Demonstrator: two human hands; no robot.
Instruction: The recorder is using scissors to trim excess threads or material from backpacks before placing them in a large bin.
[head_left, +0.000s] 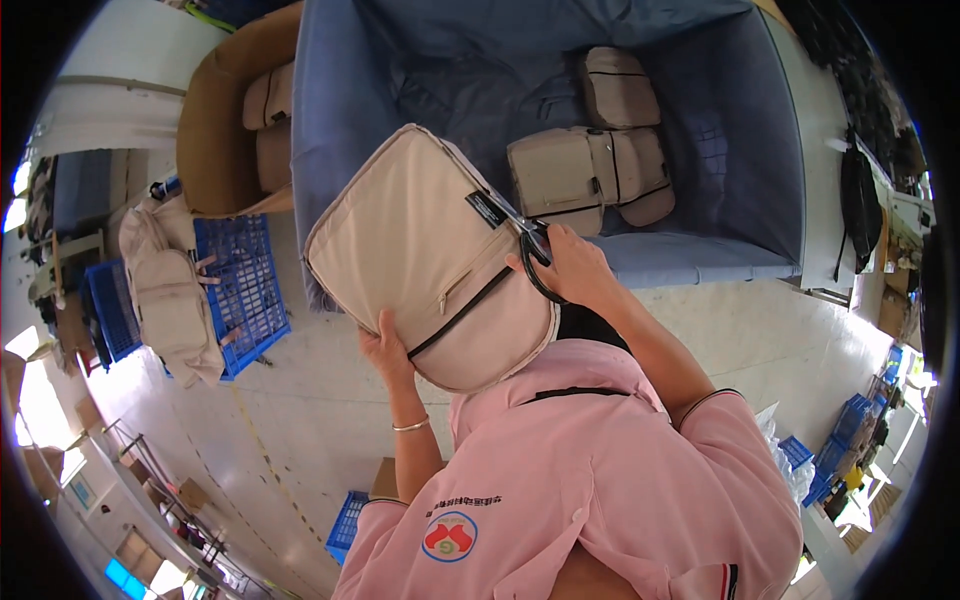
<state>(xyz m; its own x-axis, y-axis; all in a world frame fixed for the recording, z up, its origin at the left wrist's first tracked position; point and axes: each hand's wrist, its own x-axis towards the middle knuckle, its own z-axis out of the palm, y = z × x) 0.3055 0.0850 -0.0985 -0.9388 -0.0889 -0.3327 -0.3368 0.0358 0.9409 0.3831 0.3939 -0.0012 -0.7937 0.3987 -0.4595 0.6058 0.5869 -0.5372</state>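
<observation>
A beige zippered bag (400,215) with rounded corners, a black strip and a black label (487,209) is held up in front of me, tilted. My left hand (386,352) grips its lower left edge, thumb on the front and the other fingers behind. In my right hand (582,270) is a pair of black-handled scissors (536,252), at the bag's right edge. The blades point up and left beside the label. Whether they touch a thread or the fabric is too small to tell.
Beyond the bag stands a large blue fabric-lined bin (335,110) with several beige bags (555,168) inside. To its left is a brown container (212,125) holding more bags. Blue crates (262,300) sit at the left, with a beige backpack (172,295) beside them.
</observation>
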